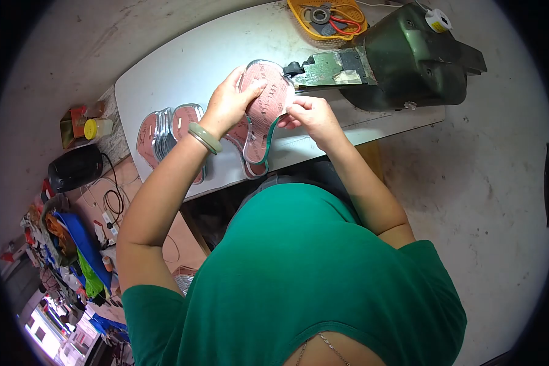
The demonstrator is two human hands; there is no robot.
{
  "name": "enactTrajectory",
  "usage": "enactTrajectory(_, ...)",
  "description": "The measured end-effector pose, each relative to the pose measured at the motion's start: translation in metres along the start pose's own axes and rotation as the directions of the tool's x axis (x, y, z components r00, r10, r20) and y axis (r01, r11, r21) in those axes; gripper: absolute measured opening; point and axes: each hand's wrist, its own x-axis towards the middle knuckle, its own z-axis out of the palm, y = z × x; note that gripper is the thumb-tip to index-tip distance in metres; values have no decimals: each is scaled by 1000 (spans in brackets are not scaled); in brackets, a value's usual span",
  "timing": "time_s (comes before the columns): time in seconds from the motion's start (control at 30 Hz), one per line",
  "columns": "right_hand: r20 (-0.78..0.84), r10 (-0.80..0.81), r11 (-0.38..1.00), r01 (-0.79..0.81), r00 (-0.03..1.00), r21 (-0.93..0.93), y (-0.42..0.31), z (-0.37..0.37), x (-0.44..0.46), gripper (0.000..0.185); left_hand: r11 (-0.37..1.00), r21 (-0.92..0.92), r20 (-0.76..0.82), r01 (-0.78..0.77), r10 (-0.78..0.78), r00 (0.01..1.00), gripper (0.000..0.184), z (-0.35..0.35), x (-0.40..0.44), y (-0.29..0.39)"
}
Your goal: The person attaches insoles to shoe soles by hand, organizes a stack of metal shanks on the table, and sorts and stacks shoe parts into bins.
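Note:
A pink shoe insole (268, 100) with dark printed marks and a shiny rim is held up in front of the machine head. My left hand (230, 100), with a pale green bangle at the wrist, is closed on its left side, thumb across the top face. At the right edge of the insole my right hand (308, 116) is pinched, fingertips touching the rim; a small pale bit shows there, too small to name. Beneath it lie more insoles (255, 169), partly covered. To the left sit stacks of similar pink insoles (147, 139), partly hidden by my left forearm.
A dark green sewing machine (402, 67) stands at the right of the white table (183, 76). Behind it is a yellow basket (296, 18) with red-handled scissors and a tape roll. A yellow-lidded jar (97, 129) and a black device (75, 168) are beyond the left edge.

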Motion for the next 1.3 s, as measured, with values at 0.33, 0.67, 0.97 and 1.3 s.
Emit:
enactTrajectory(0.33, -41, -215, 961, 204, 976, -185, 57, 4, -7, 21, 987, 158, -254, 9, 32, 967, 59, 14, -2, -5)
enactTrajectory(0.67, 10, -41, 921, 34, 999, 388, 49, 2, 0, 20, 978, 182, -481, 101, -1, 877, 73, 21, 7, -2)
enactTrajectory(0.97, 67, 83, 935, -101, 994, 339, 8, -6, -3, 22, 969, -123, -506, 216, -248, 826, 57, 25, 15, -13)
enactTrajectory(1.3, 112, -169, 982, 177, 979, -62, -4, 45, -25, 22, 492, -868, -127, -61, -102, 987, 32, -8, -39, 9)
